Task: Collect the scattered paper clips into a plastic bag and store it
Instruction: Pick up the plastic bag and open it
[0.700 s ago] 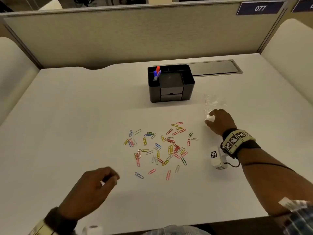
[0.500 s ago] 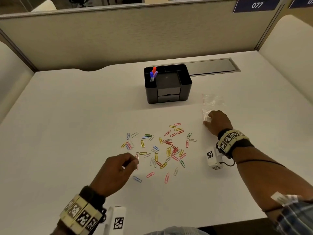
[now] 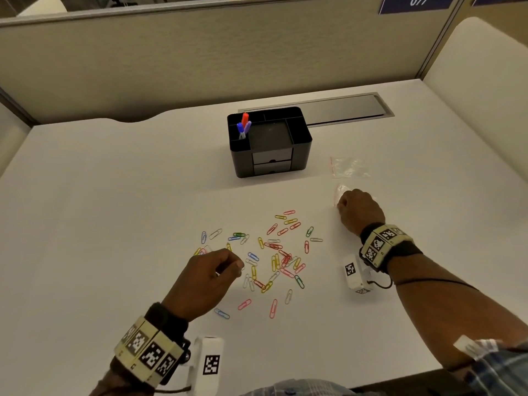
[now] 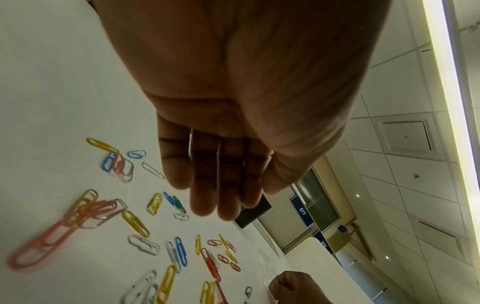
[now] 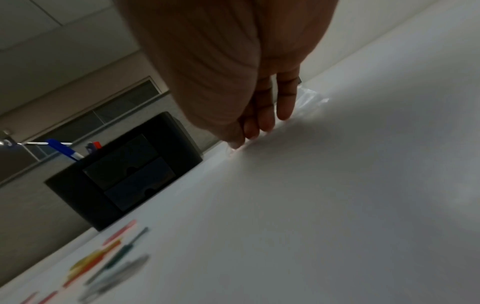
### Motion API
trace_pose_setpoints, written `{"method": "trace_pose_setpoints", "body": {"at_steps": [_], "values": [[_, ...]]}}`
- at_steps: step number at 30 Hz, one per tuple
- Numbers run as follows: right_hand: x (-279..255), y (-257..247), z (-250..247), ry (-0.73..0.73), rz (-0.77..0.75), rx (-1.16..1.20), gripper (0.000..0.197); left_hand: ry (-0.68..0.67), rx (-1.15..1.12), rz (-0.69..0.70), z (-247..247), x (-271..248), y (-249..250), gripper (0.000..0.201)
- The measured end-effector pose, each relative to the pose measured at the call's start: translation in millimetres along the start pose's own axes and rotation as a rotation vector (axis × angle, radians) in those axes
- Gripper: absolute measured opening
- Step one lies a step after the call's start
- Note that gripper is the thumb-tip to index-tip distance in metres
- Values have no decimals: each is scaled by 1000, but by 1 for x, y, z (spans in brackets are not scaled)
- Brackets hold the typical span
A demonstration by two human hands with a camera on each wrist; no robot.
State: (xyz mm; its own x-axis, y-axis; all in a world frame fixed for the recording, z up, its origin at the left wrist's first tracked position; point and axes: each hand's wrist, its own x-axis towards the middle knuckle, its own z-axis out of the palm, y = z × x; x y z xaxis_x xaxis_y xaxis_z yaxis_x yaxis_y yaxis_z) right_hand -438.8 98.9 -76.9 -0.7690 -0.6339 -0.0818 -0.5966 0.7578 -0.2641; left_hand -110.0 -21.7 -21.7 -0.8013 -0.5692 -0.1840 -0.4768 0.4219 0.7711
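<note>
Several coloured paper clips lie scattered on the middle of the white table. My left hand hovers over the left part of the scatter, fingers loosely bent and pointing down. In the left wrist view the left hand holds nothing, and the paper clips lie just below its fingertips. To the right of the clips, my right hand pinches a small clear plastic bag against the table. In the right wrist view the right hand has its fingertips closed on the crinkled plastic bag.
A second clear bag with a red strip lies beyond my right hand. A black desk organizer with two small drawers and several pens stands behind the clips. A metal cable lid and a partition wall bound the far side.
My left hand has moved forward from the table's near edge to the left part of the clips. The right hand has stayed on the bag.
</note>
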Motion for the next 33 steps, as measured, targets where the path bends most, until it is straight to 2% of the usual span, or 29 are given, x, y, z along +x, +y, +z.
{"method": "trace_pose_setpoints", "body": {"at_steps": [3,6,12,17,22,27,33], "values": [[-13,-11,-9,20,-64,151,18,-10,-98,-24,2,3,6,10],[-39,-37,-24,7,-228,324,9,-29,-291,-117,3,9,17,13],[-99,-87,-36,-185,-431,581,6,4,-637,-229,5,19,30,18],[-128,-105,-26,-248,-604,571,9,11,-744,-273,11,14,35,28],[-137,-111,-17,-236,-724,466,4,44,-774,-329,12,1,32,24],[-146,-116,-12,-232,-738,441,13,112,-724,-343,11,-10,24,19],[-155,-131,-14,-272,-564,597,21,191,-451,-226,12,-24,23,10]]}}
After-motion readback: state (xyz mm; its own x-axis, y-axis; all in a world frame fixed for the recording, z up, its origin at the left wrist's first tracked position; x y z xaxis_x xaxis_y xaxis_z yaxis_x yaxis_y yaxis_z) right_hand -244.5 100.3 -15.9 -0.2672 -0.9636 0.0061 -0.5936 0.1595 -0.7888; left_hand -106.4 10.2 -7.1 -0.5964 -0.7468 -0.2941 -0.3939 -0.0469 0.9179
